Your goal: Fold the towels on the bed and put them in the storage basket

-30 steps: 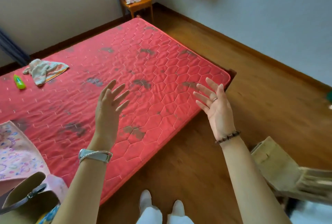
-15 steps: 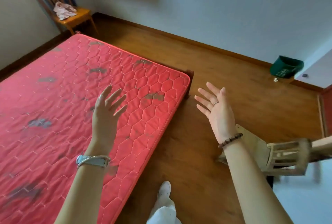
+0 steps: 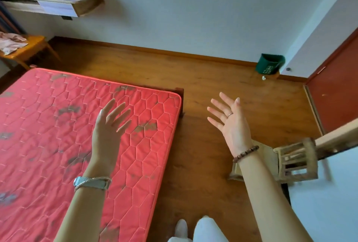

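Head cam: left hand [image 3: 107, 131] raised over red mattress [image 3: 48, 125], fingers spread, holding nothing; right hand [image 3: 231, 123] past mattress edge over floor [image 3: 203, 154], fingers splayed, empty.

Bed [image 3: 48, 106] below me: bright red, quilted in hexagon stitch lines, grey-brown blotches scattered over it. Floor [image 3: 213, 79]: warm brown wood planks. Wall [image 3: 193, 18]: pale grey-white. Bin [image 3: 269, 64]: dark green, white mark on front. Door [image 3: 337, 86]: deep red-brown. Chair [image 3: 33, 46]: orange-yellow wood. Cloth [image 3: 10, 42] on it: pale pink. Stool [image 3: 294, 160] beside me: pale tan wood. My watch [image 3: 91, 182]: silver. My bracelet [image 3: 245, 153]: brown beads. My ring [image 3: 230, 114]: silver. My trousers [image 3: 209, 230]: white.
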Action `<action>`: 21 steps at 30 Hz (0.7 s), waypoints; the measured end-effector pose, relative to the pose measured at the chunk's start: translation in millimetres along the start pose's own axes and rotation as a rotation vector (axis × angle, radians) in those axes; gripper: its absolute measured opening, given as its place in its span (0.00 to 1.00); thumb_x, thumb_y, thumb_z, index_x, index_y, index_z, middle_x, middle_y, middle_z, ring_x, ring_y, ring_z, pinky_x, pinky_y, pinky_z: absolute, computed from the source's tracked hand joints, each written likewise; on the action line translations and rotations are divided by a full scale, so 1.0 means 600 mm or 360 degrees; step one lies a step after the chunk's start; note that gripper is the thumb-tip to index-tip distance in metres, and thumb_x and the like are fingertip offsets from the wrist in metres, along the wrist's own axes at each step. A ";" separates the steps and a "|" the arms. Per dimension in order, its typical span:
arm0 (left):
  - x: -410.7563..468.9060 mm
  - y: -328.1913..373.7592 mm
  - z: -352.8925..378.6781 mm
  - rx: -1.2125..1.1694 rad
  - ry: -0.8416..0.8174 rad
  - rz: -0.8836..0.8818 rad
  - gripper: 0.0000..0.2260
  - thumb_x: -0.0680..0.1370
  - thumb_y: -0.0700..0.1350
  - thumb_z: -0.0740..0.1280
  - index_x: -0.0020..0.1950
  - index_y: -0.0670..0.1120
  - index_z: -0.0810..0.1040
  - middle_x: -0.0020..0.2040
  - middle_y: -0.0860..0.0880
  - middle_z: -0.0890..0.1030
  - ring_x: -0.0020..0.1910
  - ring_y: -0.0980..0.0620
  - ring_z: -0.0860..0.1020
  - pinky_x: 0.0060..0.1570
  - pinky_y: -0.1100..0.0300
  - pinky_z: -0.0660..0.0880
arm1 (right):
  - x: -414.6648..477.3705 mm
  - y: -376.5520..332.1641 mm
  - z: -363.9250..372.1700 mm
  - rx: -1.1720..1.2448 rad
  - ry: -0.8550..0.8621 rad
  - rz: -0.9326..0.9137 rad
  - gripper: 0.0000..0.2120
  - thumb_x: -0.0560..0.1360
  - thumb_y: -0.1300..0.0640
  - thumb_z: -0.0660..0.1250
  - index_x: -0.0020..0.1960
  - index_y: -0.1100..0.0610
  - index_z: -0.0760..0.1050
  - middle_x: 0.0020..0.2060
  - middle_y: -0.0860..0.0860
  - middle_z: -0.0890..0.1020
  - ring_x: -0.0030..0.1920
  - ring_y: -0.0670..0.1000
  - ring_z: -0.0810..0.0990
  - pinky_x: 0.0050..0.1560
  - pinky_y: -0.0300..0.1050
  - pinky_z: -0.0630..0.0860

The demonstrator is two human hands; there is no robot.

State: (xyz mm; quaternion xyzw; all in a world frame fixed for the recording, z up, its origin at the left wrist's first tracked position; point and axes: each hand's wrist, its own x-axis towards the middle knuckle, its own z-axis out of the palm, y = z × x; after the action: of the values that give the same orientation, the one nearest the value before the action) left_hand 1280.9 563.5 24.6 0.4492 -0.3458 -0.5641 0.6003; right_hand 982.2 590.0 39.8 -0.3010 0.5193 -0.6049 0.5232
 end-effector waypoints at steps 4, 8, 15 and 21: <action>0.049 -0.006 0.031 0.0033 -0.0054 -0.0006 0.18 0.86 0.49 0.53 0.75 0.48 0.68 0.68 0.46 0.78 0.66 0.47 0.78 0.66 0.48 0.75 | 0.035 -0.011 -0.013 0.0005 0.0065 -0.0017 0.26 0.80 0.39 0.49 0.70 0.51 0.70 0.64 0.52 0.78 0.62 0.52 0.80 0.64 0.58 0.74; 0.094 -0.021 0.071 0.0001 -0.0091 -0.0033 0.18 0.86 0.49 0.53 0.74 0.48 0.68 0.68 0.46 0.78 0.65 0.47 0.78 0.64 0.50 0.76 | 0.073 -0.023 -0.034 -0.0011 0.0097 -0.0030 0.29 0.77 0.37 0.51 0.70 0.50 0.70 0.65 0.52 0.78 0.62 0.52 0.79 0.65 0.58 0.73; 0.181 -0.055 0.184 0.0001 -0.0110 -0.0087 0.15 0.86 0.48 0.54 0.71 0.48 0.71 0.67 0.45 0.78 0.64 0.48 0.79 0.64 0.49 0.74 | 0.175 -0.044 -0.091 -0.0005 0.0188 -0.0013 0.32 0.72 0.34 0.53 0.70 0.49 0.70 0.64 0.52 0.78 0.61 0.52 0.80 0.65 0.58 0.74; 0.269 -0.081 0.280 0.0001 -0.0114 -0.0075 0.17 0.86 0.49 0.54 0.73 0.48 0.70 0.68 0.45 0.78 0.65 0.48 0.79 0.66 0.47 0.73 | 0.284 -0.076 -0.138 -0.0021 0.0174 -0.0012 0.31 0.73 0.34 0.52 0.69 0.48 0.70 0.65 0.52 0.78 0.62 0.51 0.79 0.65 0.58 0.74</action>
State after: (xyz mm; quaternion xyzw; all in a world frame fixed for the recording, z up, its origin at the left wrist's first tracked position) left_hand 1128.4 381.2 24.6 0.4371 -0.3565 -0.5937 0.5739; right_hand 846.3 450.8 29.5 -0.2729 0.5499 -0.6191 0.4897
